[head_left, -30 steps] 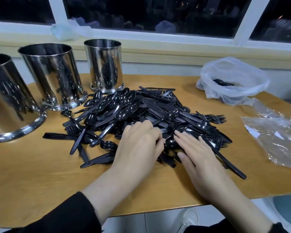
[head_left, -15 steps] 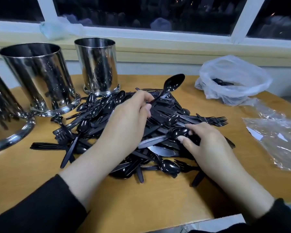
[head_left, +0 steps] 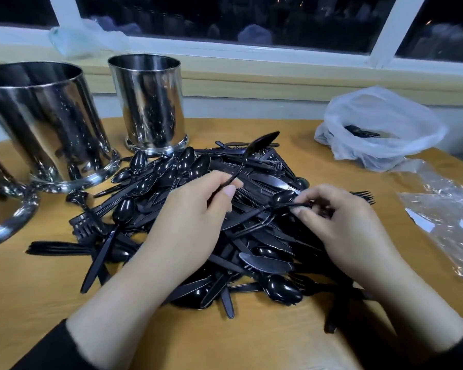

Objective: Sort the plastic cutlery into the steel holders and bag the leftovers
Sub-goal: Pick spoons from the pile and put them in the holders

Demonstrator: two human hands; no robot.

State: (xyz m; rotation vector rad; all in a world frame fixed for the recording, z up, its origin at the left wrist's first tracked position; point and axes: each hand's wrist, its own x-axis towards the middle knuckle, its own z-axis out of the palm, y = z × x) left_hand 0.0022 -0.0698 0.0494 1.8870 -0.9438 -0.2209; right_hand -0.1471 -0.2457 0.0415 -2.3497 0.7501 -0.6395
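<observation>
Over the middle of the heap (head_left: 198,222), my left hand (head_left: 187,220) pinches one spoon (head_left: 254,153) by its handle, bowl raised toward 1 o'clock — my right hand (head_left: 342,222) pinches a second spoon (head_left: 281,198) at 3 o'clock. I judge sorting barely begun: the pile is too tangled to count. Three steel holders (head_left: 147,102) stand from 9 to 11 o'clock, one cut off by the frame edge, contents unclear. One white bag (head_left: 380,124) at 2 o'clock holds a few pieces.
</observation>
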